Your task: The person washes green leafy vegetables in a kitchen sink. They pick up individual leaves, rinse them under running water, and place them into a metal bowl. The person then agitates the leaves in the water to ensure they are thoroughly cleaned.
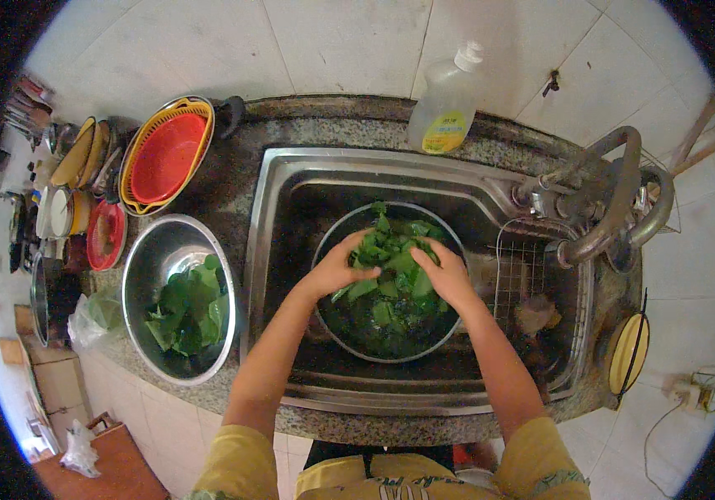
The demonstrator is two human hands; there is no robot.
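- Grasping leafy greens (386, 287) from the left: left hand (340, 268), thumb and fingers curved inward.
- Right hand (447, 275) grasping the same greens from the opposite side.
- Greens located in a round basin (390, 360), which stands inside the metal sink (391, 407).
- Steel bowl (146, 279) holding further leaves (188, 308) sits on the table (341, 112), left of the sink.

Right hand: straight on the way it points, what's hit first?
The leafy greens, up and left of the right hand in the round basin; contact looks immediate, though finger depth is unclear.
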